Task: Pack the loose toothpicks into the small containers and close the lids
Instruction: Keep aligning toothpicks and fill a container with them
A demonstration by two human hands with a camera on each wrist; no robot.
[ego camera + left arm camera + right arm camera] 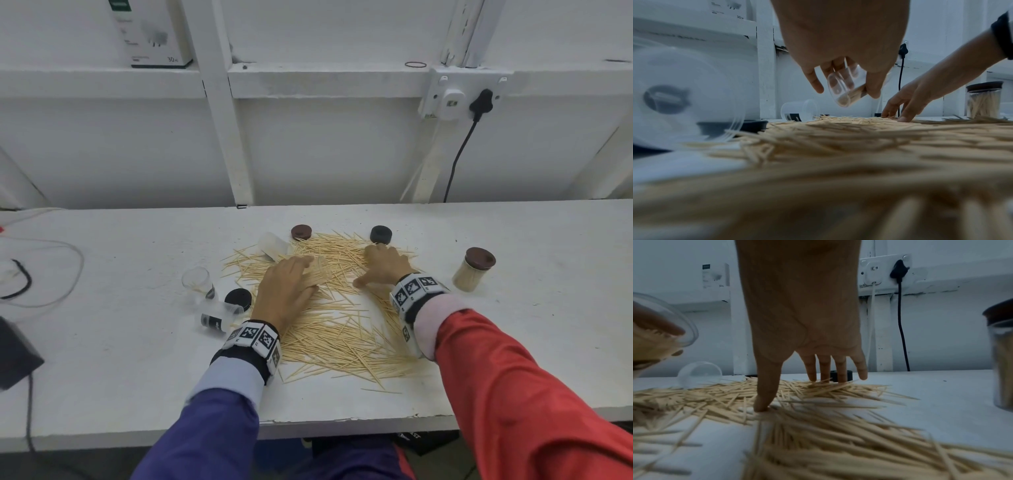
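Loose toothpicks [342,329] lie in a wide heap on the white table [513,342]. My left hand [312,275] grips a small clear container [323,267], tilted over the heap. In the left wrist view the container [839,97] holds a few toothpicks, with thumb and fingers of the left hand [844,88] round it. My right hand [367,265] rests spread on the heap, holding nothing. In the right wrist view the right hand [795,391] has its thumb and straight fingertips [841,378] pressed on the toothpicks [818,426]. The held container [663,331] shows at the left edge.
A filled container with a brown lid [474,274] stands upright at the right. One clear container [274,245] lies at the back, another [219,317] at the left, and a third [196,279] stands upright. Loose lids: brown [301,232], black [381,234], black [238,297]. Cables lie far left.
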